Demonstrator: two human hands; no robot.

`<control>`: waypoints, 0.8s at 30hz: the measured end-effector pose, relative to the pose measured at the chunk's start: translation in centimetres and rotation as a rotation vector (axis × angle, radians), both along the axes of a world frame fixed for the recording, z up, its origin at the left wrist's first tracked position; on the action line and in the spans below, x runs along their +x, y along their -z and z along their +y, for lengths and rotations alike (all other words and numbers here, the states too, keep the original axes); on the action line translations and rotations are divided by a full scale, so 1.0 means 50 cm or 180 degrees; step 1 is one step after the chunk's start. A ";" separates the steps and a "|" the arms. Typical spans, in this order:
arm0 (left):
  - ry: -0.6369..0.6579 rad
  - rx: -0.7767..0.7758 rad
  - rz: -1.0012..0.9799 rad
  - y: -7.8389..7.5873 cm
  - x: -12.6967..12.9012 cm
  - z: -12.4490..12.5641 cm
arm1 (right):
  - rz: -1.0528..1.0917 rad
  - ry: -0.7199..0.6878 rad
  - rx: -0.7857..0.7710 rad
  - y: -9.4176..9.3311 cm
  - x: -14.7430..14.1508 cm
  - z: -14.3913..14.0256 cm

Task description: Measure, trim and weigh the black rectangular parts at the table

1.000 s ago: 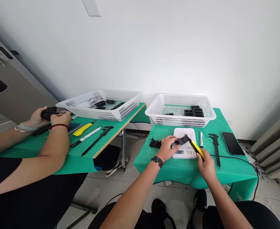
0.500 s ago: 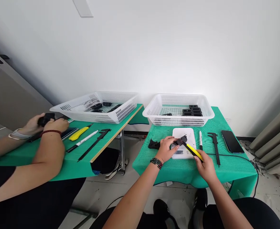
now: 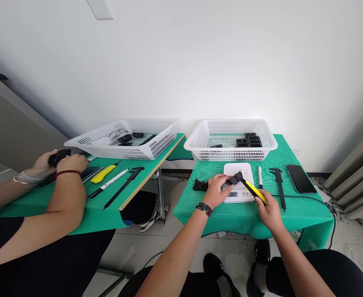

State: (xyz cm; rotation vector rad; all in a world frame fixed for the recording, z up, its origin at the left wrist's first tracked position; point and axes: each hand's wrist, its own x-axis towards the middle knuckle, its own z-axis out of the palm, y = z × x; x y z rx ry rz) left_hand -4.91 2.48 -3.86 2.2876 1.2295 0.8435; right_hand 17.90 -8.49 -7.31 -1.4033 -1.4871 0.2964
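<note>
My left hand grips a small black plastic part above a white digital scale. In my right hand is a yellow utility knife, its front end against the part's right side; whether the blade cuts in cannot be seen. The scale's lit display is partly visible under the part. Just left of my left hand, another black piece lies on the green cloth.
A white basket with several black parts stands behind the scale. To the right lie a marker, a black caliper and a phone. At the left table, a co-worker's hands hold a black part near another basket.
The black part and the knife have shifted slightly right, with the part turned a little. The reading on the scale's display has changed. The camera view has moved slightly.
</note>
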 end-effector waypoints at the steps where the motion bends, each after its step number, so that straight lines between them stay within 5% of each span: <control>1: 0.0002 0.0027 0.0041 0.000 0.001 0.000 | -0.0007 -0.0082 -0.0008 0.000 0.000 0.000; 11: 0.0040 0.0143 0.0232 0.003 0.004 0.001 | -0.0006 -0.0445 -0.0148 -0.001 -0.002 0.001; 18: 0.0078 -0.0022 0.0184 -0.006 0.000 -0.002 | 0.0245 0.0461 -0.0344 -0.011 -0.017 0.017; 24: 0.0100 -0.0168 0.0096 -0.006 0.000 -0.002 | 0.0777 0.0624 -0.0400 -0.018 -0.012 0.022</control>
